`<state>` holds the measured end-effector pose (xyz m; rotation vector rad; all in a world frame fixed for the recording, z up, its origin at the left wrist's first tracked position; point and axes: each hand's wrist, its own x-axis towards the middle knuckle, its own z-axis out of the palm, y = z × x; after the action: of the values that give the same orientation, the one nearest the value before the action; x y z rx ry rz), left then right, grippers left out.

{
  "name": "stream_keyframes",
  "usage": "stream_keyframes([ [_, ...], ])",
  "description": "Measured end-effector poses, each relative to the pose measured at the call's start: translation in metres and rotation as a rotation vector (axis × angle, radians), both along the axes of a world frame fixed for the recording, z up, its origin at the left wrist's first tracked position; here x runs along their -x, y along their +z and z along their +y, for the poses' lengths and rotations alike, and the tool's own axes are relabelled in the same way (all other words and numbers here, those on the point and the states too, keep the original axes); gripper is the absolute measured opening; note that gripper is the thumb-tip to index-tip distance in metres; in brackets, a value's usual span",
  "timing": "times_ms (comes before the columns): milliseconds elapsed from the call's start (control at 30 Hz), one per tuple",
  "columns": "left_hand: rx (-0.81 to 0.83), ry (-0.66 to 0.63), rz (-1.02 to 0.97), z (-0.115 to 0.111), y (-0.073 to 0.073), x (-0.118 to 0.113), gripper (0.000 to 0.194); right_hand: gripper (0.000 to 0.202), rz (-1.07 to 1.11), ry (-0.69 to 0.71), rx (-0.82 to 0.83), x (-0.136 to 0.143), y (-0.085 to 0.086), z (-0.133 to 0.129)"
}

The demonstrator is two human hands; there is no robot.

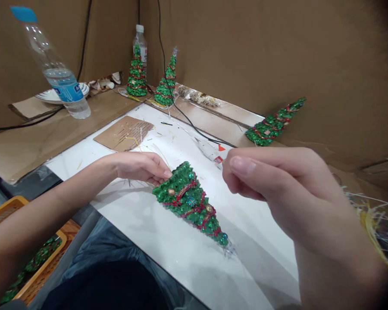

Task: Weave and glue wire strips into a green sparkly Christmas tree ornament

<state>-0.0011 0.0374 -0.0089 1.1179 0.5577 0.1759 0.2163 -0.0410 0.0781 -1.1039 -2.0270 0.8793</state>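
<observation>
My left hand (148,168) grips a small decorated Christmas tree (194,200) by its base. The tree is green and glittery, with red garland and gold beads, and tilts with its silvery tip toward the lower right, over the white tabletop (168,254). Raised close to the camera, my right hand (278,181) has its thumb pressed against curled fingers. Whatever it may pinch is too small or hidden to make out. It is to the right of the tree and does not touch it.
Two more Christmas trees (136,75) stand at the back, and another tree (271,125) leans at the right wall. A water bottle (66,88), a cardboard piece (124,133), a black cable (187,121) and a small tube (210,151) lie around. An orange basket (43,280) is lower left.
</observation>
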Motion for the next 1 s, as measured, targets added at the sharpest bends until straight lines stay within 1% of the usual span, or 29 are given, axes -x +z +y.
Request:
stream_keyframes([
  [200,-0.01,-0.02,-0.004,0.0,-0.002,-0.001,0.016,0.042,0.015,0.009,-0.002,-0.003,0.004,-0.007],
  [333,-0.048,-0.032,-0.004,-0.003,0.0,-0.004,0.022,0.044,0.034,0.03,-0.01,-0.005,0.008,-0.011],
  [467,-0.117,0.025,0.009,-0.009,0.001,-0.005,0.026,0.047,0.024,0.021,-0.031,-0.007,0.013,-0.013],
  [567,-0.224,0.06,0.004,-0.015,0.002,-0.002,0.027,0.046,-0.084,-0.014,-0.017,-0.006,0.012,-0.011],
  [633,-0.303,0.064,0.011,-0.019,0.001,0.0,0.032,0.039,-0.235,-0.064,-0.018,-0.004,0.008,-0.007],
  [700,-0.362,0.083,0.018,-0.022,0.001,0.002,0.036,0.031,-0.415,-0.15,-0.057,0.001,-0.001,-0.003],
  [733,-0.388,0.1,0.02,-0.023,0.0,0.003,0.037,0.032,-0.499,-0.203,-0.088,0.003,-0.007,-0.001],
  [767,-0.413,0.122,0.021,-0.023,0.0,0.005,0.038,0.041,-0.565,-0.251,-0.115,0.006,-0.013,0.0],
  [800,-0.441,0.144,0.028,-0.024,0.0,0.007,0.038,0.055,-0.618,-0.294,-0.135,0.009,-0.019,0.002],
  [867,-0.518,0.175,0.027,-0.025,-0.001,0.011,0.04,0.079,-0.743,-0.318,-0.081,0.015,-0.031,0.004],
  [900,-0.557,0.194,0.03,-0.026,-0.002,0.014,0.039,0.084,-0.796,-0.325,-0.039,0.018,-0.035,0.004],
  [1000,-0.677,0.27,0.041,-0.031,-0.003,0.021,0.025,0.081,-0.871,-0.326,0.049,0.027,-0.044,0.003],
])
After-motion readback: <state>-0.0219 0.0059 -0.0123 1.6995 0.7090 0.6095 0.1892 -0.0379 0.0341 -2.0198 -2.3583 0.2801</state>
